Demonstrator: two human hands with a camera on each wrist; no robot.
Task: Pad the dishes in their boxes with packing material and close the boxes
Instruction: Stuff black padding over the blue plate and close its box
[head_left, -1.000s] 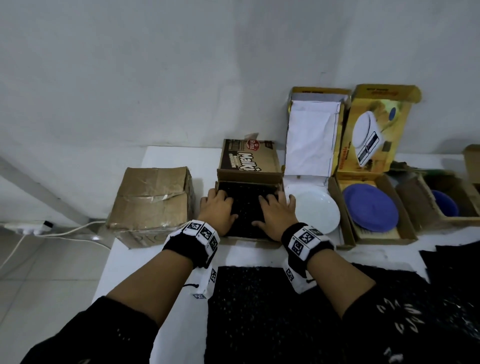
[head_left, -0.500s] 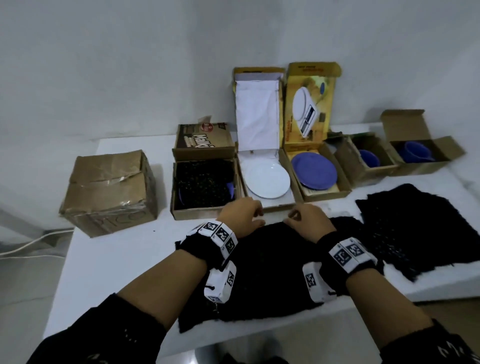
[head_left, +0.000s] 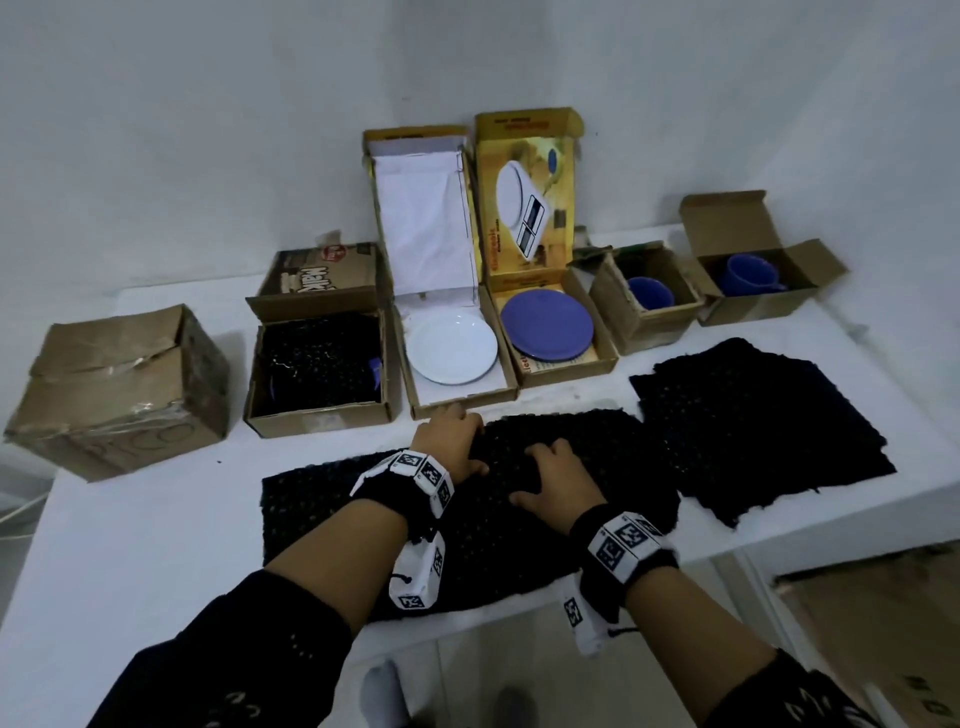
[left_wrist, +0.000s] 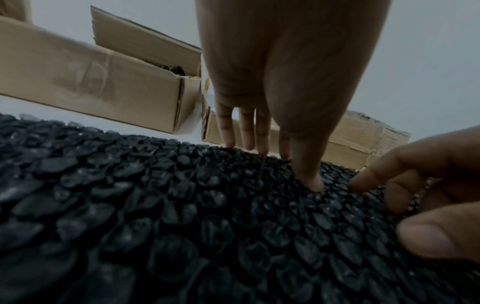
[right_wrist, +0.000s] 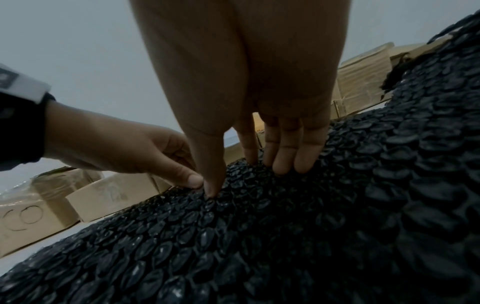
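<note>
A black bubble wrap sheet (head_left: 519, 530) lies on the white table (head_left: 156, 519) in front of me. My left hand (head_left: 452, 439) has its fingertips (left_wrist: 231, 142) at the sheet's far edge and its thumb pressed into the top. My right hand (head_left: 556, 475) rests beside it, fingers (right_wrist: 285, 156) straight on the wrap (right_wrist: 285, 236) and thumb pushing down. Behind them stand open boxes. One (head_left: 317, 418) is filled with black wrap, one holds a white plate (head_left: 451, 347), one a blue plate (head_left: 546, 325).
Two smaller open boxes at the back right hold a blue cup (head_left: 649, 292) and a blue mug (head_left: 748, 275). A second black wrap sheet (head_left: 753, 426) lies right of my hands. A closed, taped box (head_left: 114, 389) sits at the far left. The table's front edge is close to my wrists.
A second ago both hands pressed wrap into the leftmost open box. They drew back to the sheet on the table and now press on it near its far edge.
</note>
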